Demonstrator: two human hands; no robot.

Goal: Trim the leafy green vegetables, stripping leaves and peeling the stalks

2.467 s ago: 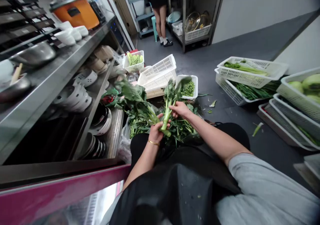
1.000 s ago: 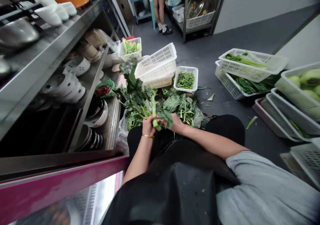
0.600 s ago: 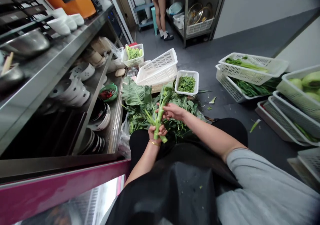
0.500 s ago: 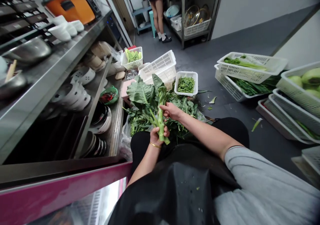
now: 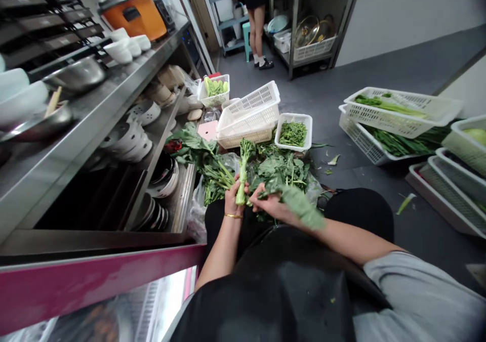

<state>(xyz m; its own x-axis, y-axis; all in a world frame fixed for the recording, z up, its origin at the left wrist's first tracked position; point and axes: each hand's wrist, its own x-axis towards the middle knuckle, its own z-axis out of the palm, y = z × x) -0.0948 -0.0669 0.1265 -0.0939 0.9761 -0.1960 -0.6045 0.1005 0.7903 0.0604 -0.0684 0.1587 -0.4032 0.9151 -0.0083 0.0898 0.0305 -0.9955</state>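
Observation:
A thick, pale green vegetable stalk (image 5: 242, 182) with a bushy top stands upright in my left hand (image 5: 233, 199), its fingers wrapped round the lower part. Close beside the cut end, my right hand (image 5: 269, 205) is closed on a large green leaf (image 5: 301, 206), which trails back over the right wrist and is blurred. Below and beyond both hands lies a heap of leafy greens (image 5: 283, 169) on clear plastic. More big leaves (image 5: 193, 142) lie to the left, partly over the shelf edge.
A white basket of cut greens (image 5: 293, 133) and stacked white baskets (image 5: 248, 114) stand ahead. On the right are more vegetable baskets (image 5: 402, 112). A metal shelf (image 5: 125, 89) with bowls runs along the left. Another person (image 5: 257, 28) stands at the back.
The large leaf has come off the stalk and is now in my right hand, which has moved down and toward me. Leaves now lie at the left, over the shelf edge.

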